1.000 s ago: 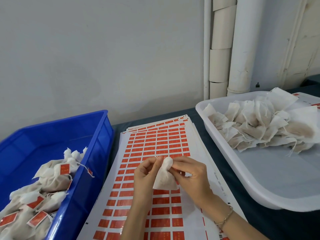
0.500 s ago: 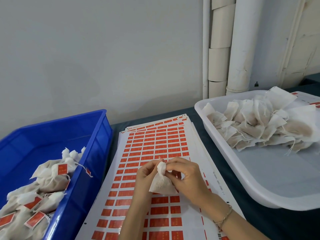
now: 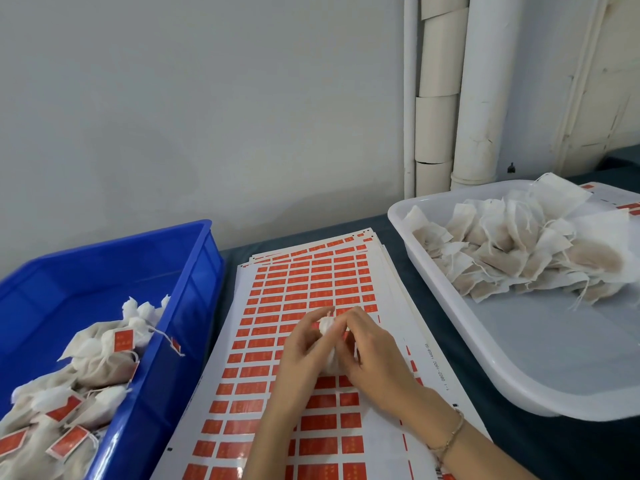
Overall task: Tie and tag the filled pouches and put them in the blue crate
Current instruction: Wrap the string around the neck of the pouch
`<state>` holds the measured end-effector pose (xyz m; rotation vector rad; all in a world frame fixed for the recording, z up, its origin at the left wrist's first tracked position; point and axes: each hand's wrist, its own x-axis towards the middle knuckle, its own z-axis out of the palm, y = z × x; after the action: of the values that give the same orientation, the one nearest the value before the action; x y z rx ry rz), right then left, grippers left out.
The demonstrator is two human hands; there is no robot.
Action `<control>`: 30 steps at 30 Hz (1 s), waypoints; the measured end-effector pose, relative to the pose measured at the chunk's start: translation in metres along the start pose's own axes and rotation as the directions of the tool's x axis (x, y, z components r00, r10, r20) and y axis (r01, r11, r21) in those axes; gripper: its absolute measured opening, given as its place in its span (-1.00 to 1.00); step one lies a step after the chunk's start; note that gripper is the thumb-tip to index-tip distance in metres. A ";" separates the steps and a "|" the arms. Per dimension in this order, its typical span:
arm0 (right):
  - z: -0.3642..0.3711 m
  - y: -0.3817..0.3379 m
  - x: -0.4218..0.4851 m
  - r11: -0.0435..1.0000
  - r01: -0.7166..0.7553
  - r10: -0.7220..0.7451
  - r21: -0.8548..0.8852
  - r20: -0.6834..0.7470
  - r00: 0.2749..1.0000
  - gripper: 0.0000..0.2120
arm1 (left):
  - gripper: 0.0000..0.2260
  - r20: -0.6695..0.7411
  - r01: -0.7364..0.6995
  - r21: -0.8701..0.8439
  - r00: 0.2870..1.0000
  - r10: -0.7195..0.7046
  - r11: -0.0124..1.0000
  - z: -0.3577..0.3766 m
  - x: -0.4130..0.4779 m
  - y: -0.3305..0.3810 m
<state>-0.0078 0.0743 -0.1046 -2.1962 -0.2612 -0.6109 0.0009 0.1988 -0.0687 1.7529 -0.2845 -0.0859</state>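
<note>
Both hands hold one small white filled pouch (image 3: 327,344) above the sheets of red stickers (image 3: 298,292). My left hand (image 3: 303,351) pinches the pouch's bunched neck from the left, and my right hand (image 3: 372,355) wraps its right side. Most of the pouch is hidden between my fingers. The blue crate (image 3: 194,271) stands at the left and contains several tied pouches with red tags (image 3: 100,362). A white tray (image 3: 519,382) at the right carries a heap of untied filled pouches (image 3: 512,254).
The sticker sheets lie stacked between crate and tray on a dark tabletop (image 3: 401,237). A grey wall and white pipes (image 3: 478,91) rise close behind. More sticker sheets (image 3: 620,199) show past the tray at the far right.
The pouch has sunk deeper between my hands and its neck is more tightly bunched. Both hands have closed in around it and shifted slightly lower.
</note>
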 end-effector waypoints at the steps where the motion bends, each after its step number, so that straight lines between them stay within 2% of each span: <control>1: 0.000 0.000 0.000 1.000 -0.005 0.005 0.005 0.007 1.000 -0.78 | -0.70 0.007 -0.045 0.045 0.999 0.045 0.998 0.001 0.001 0.001; 8: -0.004 -0.001 0.001 1.000 0.015 -0.015 -0.024 0.000 1.000 -0.81 | -0.83 -0.066 -0.171 0.110 0.982 0.179 0.979 0.001 0.003 -0.005; 14: -0.011 0.001 0.005 0.994 -0.023 0.022 -0.103 -0.007 1.000 -0.88 | -0.89 -0.137 -0.156 0.124 0.976 0.172 0.980 0.000 0.006 -0.009; 23: -0.012 0.001 0.005 0.977 -0.064 0.049 -0.204 -0.078 0.996 -0.81 | -0.90 -0.156 -0.117 0.113 0.979 0.134 0.987 0.001 0.006 -0.010; 25: -0.012 0.000 0.004 0.984 -0.075 0.060 -0.159 -0.101 0.993 -0.84 | -0.90 -0.145 -0.122 0.105 0.980 0.136 0.987 0.001 0.006 -0.009; 27: -0.012 -0.005 0.004 0.996 -0.091 0.088 -0.025 -0.125 0.988 -0.86 | -0.91 -0.156 -0.119 0.105 0.979 0.135 0.987 0.001 0.006 -0.010; 30: -0.012 -0.010 0.004 0.988 -0.002 0.030 0.154 -0.180 0.983 -0.87 | -0.92 -0.158 -0.098 0.108 0.981 0.114 0.989 0.001 0.007 -0.011</control>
<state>-0.0129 0.0715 -0.0892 -1.9790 -0.1875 -0.7526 0.0090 0.1978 -0.0785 1.8280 -0.2657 0.1514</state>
